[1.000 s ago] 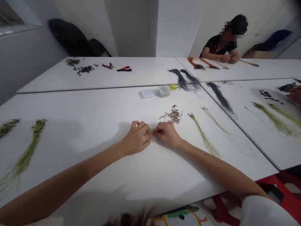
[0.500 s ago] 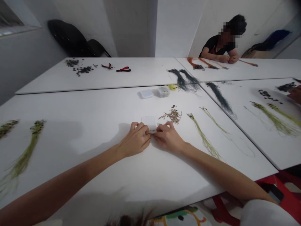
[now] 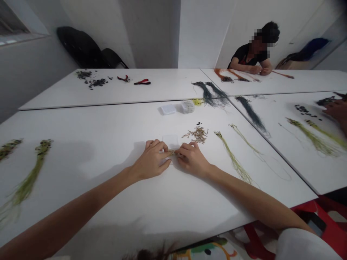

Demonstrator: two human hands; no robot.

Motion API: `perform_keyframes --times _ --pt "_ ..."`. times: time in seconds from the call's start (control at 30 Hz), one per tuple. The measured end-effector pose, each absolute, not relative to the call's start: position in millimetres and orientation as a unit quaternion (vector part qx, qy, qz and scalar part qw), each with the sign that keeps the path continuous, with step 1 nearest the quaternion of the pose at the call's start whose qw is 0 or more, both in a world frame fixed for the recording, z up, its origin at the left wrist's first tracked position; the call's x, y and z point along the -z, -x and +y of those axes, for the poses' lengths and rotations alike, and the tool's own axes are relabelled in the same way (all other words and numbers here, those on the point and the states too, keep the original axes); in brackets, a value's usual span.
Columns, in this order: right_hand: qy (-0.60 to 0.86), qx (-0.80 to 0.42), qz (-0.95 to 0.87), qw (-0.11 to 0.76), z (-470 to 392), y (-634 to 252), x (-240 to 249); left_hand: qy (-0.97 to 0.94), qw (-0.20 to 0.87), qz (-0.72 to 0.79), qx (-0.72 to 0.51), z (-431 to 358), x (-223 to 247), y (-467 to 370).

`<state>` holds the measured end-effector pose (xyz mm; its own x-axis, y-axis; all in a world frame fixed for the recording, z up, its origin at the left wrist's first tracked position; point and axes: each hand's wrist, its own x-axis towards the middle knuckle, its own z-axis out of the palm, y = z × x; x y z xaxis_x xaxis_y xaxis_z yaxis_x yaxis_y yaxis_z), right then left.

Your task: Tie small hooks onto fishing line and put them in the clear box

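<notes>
My left hand (image 3: 154, 160) and my right hand (image 3: 193, 159) meet over a small clear plastic box (image 3: 170, 139) with its lid up. Both hands have bent fingers at the box's near part, where small yellowish pieces show between the fingertips. What exactly each hand pinches is too small to name. Just beyond my right hand lies a pile of small brass-coloured metal pieces (image 3: 198, 134), with a few black bits (image 3: 199, 123) above it.
A closed clear box (image 3: 168, 109) and a filled one (image 3: 188, 106) stand farther back. Green strand bundles (image 3: 233, 155) lie right, another (image 3: 40, 155) left. Dark bundles (image 3: 207, 92), red-handled pliers (image 3: 142, 82) and black pieces (image 3: 97, 82) lie beyond. A person (image 3: 252, 59) sits across; another hand (image 3: 337, 110) is far right.
My left hand has shifted slightly left and its thumb and index finger are farther apart. More of the box's near part shows between my hands. The view has tilted a little.
</notes>
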<state>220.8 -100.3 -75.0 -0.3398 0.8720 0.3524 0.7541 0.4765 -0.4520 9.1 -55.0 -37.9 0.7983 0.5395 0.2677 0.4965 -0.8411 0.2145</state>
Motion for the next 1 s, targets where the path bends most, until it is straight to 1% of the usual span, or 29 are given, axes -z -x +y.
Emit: perform_keyframes --times 0.33,0.53,0.7,0.8,0.9,1.0 --pt "0.496 -0.098 -0.813 0.288 -100.5 -220.2 75.9 -0.938 0.064 0.288 -0.183 -56.3 36.5 -2.6" --pt "0.503 -0.092 -0.803 0.307 -92.3 -234.5 59.6 -0.945 0.059 0.268 -0.180 -57.7 39.8 -6.8" --pt "0.618 -0.071 -0.703 0.345 -63.7 -304.2 39.0 -0.938 0.047 0.279 -0.201 -49.4 43.9 -3.5" --pt "0.743 -0.058 -0.585 0.319 -50.7 -361.0 34.9 -0.927 0.041 0.301 -0.220 -43.0 46.4 -2.0" --pt "0.797 -0.032 -0.515 0.314 -48.8 -408.3 37.2 -0.916 0.035 0.320 -0.238 -33.4 48.2 -2.1" --pt "0.828 -0.026 -0.470 0.304 -52.5 -437.8 42.9 -0.900 0.038 0.349 -0.258 -18.6 49.4 -1.7"
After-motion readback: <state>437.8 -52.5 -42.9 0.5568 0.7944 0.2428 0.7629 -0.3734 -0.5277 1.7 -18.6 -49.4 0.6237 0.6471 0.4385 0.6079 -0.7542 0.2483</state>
